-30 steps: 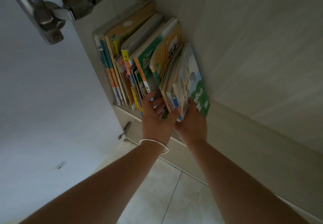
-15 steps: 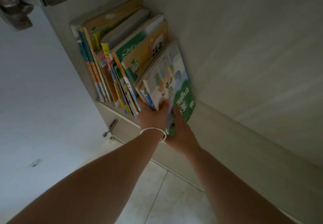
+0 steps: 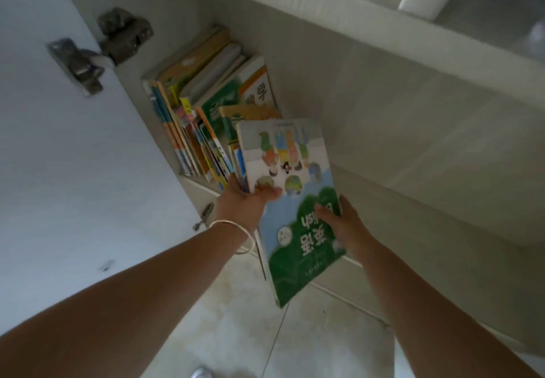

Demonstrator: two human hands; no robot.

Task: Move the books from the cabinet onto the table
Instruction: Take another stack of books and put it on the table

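A small stack of books, topped by a green and blue English book [image 3: 290, 200], is out past the front edge of the cabinet shelf [image 3: 194, 183]. My left hand [image 3: 244, 203], with a silver bangle on the wrist, grips the stack's left edge, thumb on the cover. My right hand [image 3: 345, 221] holds its right edge, thumb on the green part of the cover. Several more books [image 3: 200, 118] stand in a row on the shelf behind, against the left wall.
The open white cabinet door [image 3: 73, 171] with a metal hinge [image 3: 97, 53] stands at the left. The cabinet's pale inner wall [image 3: 383, 112] runs along the right. Tiled floor [image 3: 265, 333] lies below my arms.
Both hands closed on the rightmost books and pulled them out of the row toward me. The view shifted, so the shelf now sits lower and farther away.
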